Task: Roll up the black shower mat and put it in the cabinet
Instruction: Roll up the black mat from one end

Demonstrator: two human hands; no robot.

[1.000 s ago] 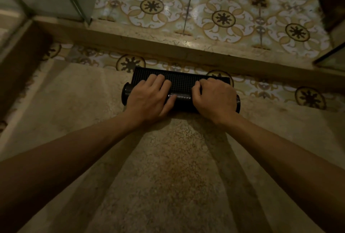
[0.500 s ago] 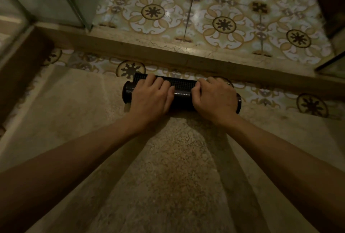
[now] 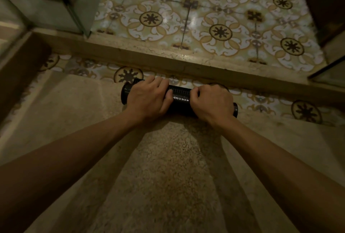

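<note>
The black shower mat (image 3: 180,96) lies as a tight roll across the far edge of a beige speckled floor, just before a stone threshold. No flat flap of it shows any more. My left hand (image 3: 149,98) wraps over the roll's left half, fingers curled over the top. My right hand (image 3: 211,103) grips the right half the same way. Both round ends of the roll stick out past my hands. No cabinet is in view.
A raised stone threshold (image 3: 168,61) runs left to right just beyond the roll. Patterned floor tiles (image 3: 205,18) lie past it. A glass shower door (image 3: 56,3) stands at upper left, another glass panel edge (image 3: 328,68) at right. A dark wall (image 3: 16,75) borders the left.
The last flat strip of mat beyond my hands has been rolled in. The roll and both hands have moved forward toward the threshold.
</note>
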